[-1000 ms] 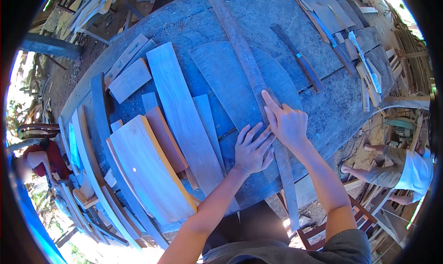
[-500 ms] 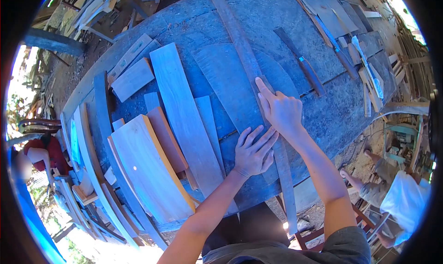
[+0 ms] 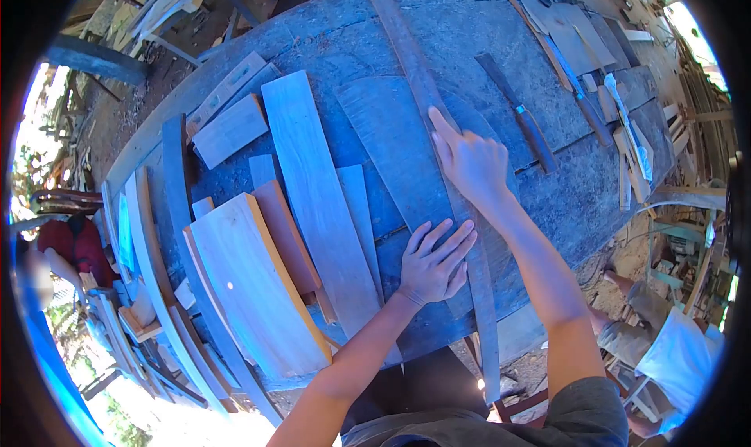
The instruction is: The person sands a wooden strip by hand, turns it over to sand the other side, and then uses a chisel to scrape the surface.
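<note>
While the left hand (image 3: 432,263) is lying open and flat, fingers spread, on the near end of the panel (image 3: 383,134), its fingertips are touching the strip (image 3: 407,48) that is crossing the panel lengthwise. The right hand (image 3: 472,164) is pressing down on that strip farther up, index finger stretched along it and the other fingers curled under. I cannot tell whether they are pinching anything.

Strip and panel are lying on the table (image 3: 328,40), the strip running from the far edge down to the near one and overhanging it beside the person's right arm. Just left of the panel, a slat (image 3: 356,204) and a long plank (image 3: 309,173) are lying alongside, and beyond them a stack of curved boards (image 3: 242,290) is crowding the left side – that way is blocked. Right of the right hand, a knife (image 3: 520,114) is resting well clear on bare tabletop, with offcuts (image 3: 626,126) piling up along the far right edge.

Open room is showing mostly between strip and knife. Off the table's right corner, another person (image 3: 673,345) is crouching low near the ground.
</note>
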{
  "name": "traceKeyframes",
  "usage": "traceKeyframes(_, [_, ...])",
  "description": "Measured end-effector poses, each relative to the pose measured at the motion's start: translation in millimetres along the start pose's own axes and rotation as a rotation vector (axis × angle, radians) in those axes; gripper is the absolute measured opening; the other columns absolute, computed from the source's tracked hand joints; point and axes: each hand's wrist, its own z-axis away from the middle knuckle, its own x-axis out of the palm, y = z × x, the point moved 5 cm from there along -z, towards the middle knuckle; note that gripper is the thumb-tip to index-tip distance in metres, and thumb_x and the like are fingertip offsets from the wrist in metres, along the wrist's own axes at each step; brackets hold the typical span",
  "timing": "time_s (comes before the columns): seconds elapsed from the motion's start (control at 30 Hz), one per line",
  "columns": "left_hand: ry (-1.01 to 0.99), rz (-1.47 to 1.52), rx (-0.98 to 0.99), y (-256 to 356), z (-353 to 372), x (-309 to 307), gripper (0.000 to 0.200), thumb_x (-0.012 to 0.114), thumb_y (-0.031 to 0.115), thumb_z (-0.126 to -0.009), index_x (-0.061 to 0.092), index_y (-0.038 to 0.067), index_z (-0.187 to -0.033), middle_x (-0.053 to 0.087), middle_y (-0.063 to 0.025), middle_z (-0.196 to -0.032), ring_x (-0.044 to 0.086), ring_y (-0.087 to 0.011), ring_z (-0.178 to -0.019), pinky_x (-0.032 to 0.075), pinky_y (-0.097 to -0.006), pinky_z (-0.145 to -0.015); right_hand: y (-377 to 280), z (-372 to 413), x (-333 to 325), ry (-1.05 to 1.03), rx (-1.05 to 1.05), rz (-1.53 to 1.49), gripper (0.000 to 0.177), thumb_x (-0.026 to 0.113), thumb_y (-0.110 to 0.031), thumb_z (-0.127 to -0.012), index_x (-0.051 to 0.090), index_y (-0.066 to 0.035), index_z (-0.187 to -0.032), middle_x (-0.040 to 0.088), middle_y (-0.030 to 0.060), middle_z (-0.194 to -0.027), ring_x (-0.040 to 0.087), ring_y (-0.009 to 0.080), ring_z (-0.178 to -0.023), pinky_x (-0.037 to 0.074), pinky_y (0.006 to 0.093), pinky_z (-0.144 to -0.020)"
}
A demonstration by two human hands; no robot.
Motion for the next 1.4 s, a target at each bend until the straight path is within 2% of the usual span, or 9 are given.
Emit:
traceKeyframes(0.1, [0.012,0.001,0.007,0,0,0,0.049,0.058,0.022,-0.081,0.067,0.019,-0.129,0.058,0.0013,-0.143,0.051,-0.0247,-0.127,0.028,-0.0455,-0.116,0,-1,1,-0.059,-0.010,0.004,0.035,0.058,-0.034,-0.098,0.064,-0.025,-0.131,0.066,0.0118,-0.059,0.068,0.0318,-0.054,0.052,0.0439,-0.046])
traceKeyframes(0.33, [-0.004,-0.027,0.027,1,1,-2,0.049,0.057,0.024,-0.082,0.067,0.019,-0.129,0.058,0.0013,-0.143,0.051,-0.0251,-0.128,0.027,-0.0452,-0.117,-2,-86,21,0.189,-0.054,-0.067,0.033,0.056,-0.030,-0.098,0.063,-0.023,-0.130,0.068,0.0150,-0.066,0.068,0.0359,-0.058,0.053,0.0459,-0.051])
traceKeyframes(0.53, [-0.010,-0.006,-0.009,-2,2,3,0.048,0.057,0.025,-0.082,0.068,0.018,-0.128,0.060,0.0001,-0.141,0.050,-0.0259,-0.128,0.027,-0.0465,-0.116,2,81,-17,-0.036,-0.050,-0.020,0.040,0.062,-0.033,-0.096,0.060,-0.025,-0.136,0.060,0.0093,-0.054,0.064,0.0259,-0.045,0.048,0.0382,-0.040])
traceKeyframes(0.63, [0.001,0.024,0.018,-3,4,5,0.047,0.057,0.026,-0.082,0.069,0.017,-0.127,0.061,-0.0004,-0.139,0.050,-0.0262,-0.128,0.028,-0.0472,-0.115,-2,80,-23,-0.067,-0.060,0.004,0.039,0.063,-0.032,-0.095,0.062,-0.025,-0.134,0.061,0.0086,-0.055,0.065,0.0245,-0.046,0.048,0.0383,-0.040])
traceKeyframes(0.77, [-0.016,-0.051,0.017,3,-1,2,0.046,0.054,0.027,-0.085,0.069,0.016,-0.127,0.062,-0.0006,-0.139,0.050,-0.0269,-0.127,0.028,-0.0472,-0.114,-4,3,6,0.154,-0.040,0.013,0.041,0.063,-0.032,-0.094,0.061,-0.026,-0.135,0.064,0.0074,-0.059,0.066,0.0248,-0.049,0.049,0.0388,-0.041])
traceKeyframes(1.0, [-0.005,-0.039,0.026,-2,2,3,0.041,0.055,0.027,-0.086,0.071,0.013,-0.121,0.065,-0.0034,-0.131,0.052,-0.0281,-0.125,0.029,-0.0487,-0.113,-2,98,-19,0.115,-0.040,-0.021,0.040,0.062,-0.033,-0.096,0.061,-0.027,-0.136,0.059,0.0074,-0.055,0.062,0.0239,-0.044,0.045,0.0359,-0.037])
traceKeyframes(1.07, [0.015,-0.037,0.031,-3,5,5,0.041,0.055,0.027,-0.086,0.072,0.013,-0.120,0.065,-0.0040,-0.129,0.052,-0.0283,-0.125,0.029,-0.0491,-0.113,1,123,-25,-0.086,-0.001,-0.044,0.040,0.062,-0.033,-0.097,0.062,-0.026,-0.136,0.057,0.0065,-0.053,0.061,0.0217,-0.043,0.043,0.0343,-0.036])
traceKeyframes(1.27, [0.023,-0.053,0.047,3,-1,2,0.037,0.058,0.026,-0.083,0.073,0.012,-0.114,0.065,-0.0046,-0.127,0.051,-0.0277,-0.125,0.029,-0.0498,-0.113,-4,38,-5,0.122,-0.031,-0.045,0.042,0.064,-0.031,-0.094,0.062,-0.024,-0.135,0.062,0.0089,-0.058,0.063,0.0250,-0.044,0.047,0.0364,-0.038])
traceKeyframes(1.4, [0.011,-0.065,0.036,4,9,0,0.037,0.059,0.027,-0.082,0.073,0.013,-0.113,0.064,-0.0043,-0.129,0.051,-0.0273,-0.125,0.029,-0.0498,-0.113,-4,53,-5,0.136,-0.007,-0.054,0.041,0.063,-0.031,-0.094,0.062,-0.024,-0.134,0.062,0.0092,-0.058,0.063,0.0250,-0.043,0.047,0.0372,-0.039])
